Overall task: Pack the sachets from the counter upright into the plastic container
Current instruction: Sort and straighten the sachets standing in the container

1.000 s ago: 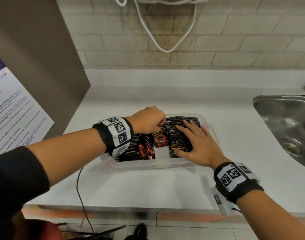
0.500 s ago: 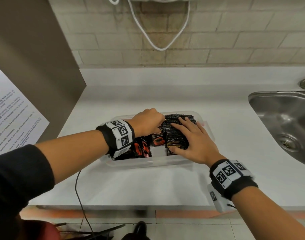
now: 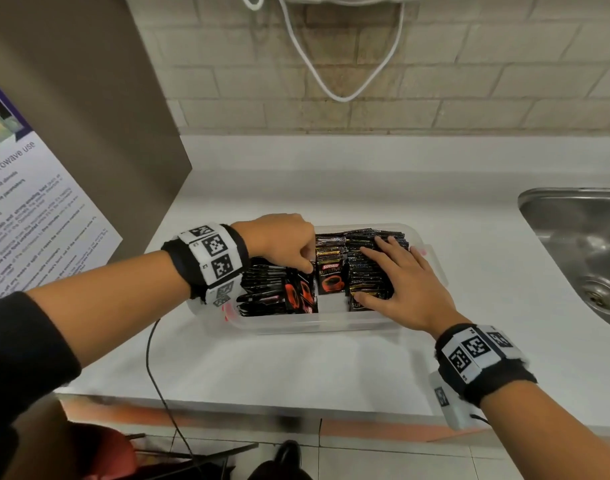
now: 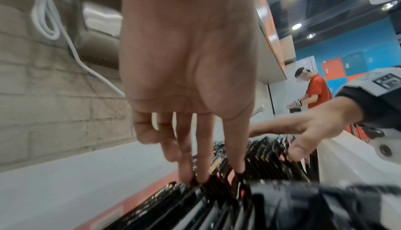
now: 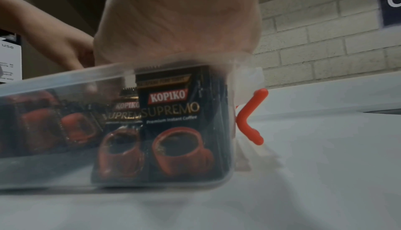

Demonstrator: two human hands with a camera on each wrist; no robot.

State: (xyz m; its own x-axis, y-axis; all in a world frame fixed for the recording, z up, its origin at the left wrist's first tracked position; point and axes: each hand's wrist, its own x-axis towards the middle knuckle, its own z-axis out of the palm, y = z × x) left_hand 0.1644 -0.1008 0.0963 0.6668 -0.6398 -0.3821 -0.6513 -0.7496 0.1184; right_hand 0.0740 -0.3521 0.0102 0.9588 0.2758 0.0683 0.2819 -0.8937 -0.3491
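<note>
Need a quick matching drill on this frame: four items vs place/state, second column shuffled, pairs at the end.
Column 1:
1. left hand
2. right hand
3. sink
4. cable

Column 2:
A. hangs in a loop on the brick wall
B. lies flat, fingers spread, on the right row of sachets
C. set in the counter, right of the container
D. fingertips reach down among the sachets in the middle of the container

Pairs: 1-D, 2-B, 3-C, 4-A
</note>
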